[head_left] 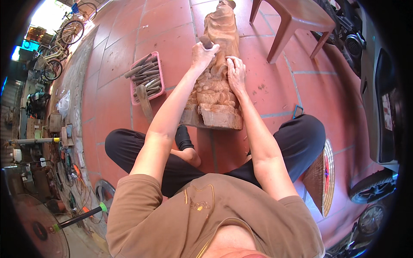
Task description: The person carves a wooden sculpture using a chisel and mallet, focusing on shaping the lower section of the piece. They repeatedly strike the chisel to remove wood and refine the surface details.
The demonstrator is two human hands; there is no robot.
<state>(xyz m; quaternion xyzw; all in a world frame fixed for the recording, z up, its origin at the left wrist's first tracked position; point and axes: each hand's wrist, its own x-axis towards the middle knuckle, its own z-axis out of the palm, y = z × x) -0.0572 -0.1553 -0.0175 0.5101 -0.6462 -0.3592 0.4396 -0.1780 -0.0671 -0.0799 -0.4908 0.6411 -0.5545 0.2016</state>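
A person sits cross-legged on the red tile floor [116, 47] with a big wooden carving [217, 69] lying in front of the knees. It stretches away from the body, and its rough, flat end points back toward the lap.

The left hand [202, 53] is closed in a fist around a short tool handle [206, 41] — a dark stub sticks out of the top of the fist. I cannot see the tip of the tool, so I cannot tell just where it meets the wood. The right hand [235, 71] lies on the carving just beside the left one, fingers close together and bent, pressing down on the wood.

To do this bit well, I think the right hand should hold the wood firm so it does not roll, and keep its fingers out of the tool's way. The cuts should be small and slow. The tool could slip — the two hands are very near each other.

On the person's left sits a pink tray [160, 71] full of chisels [144, 75] with wooden handles, and a mallet [145, 103] lies at its near end. A red stool [297, 19] stands past the carving on the right. A cone-shaped straw hat [322, 178] rests by the right knee. Bicycles [60, 43] lean far off to the left.
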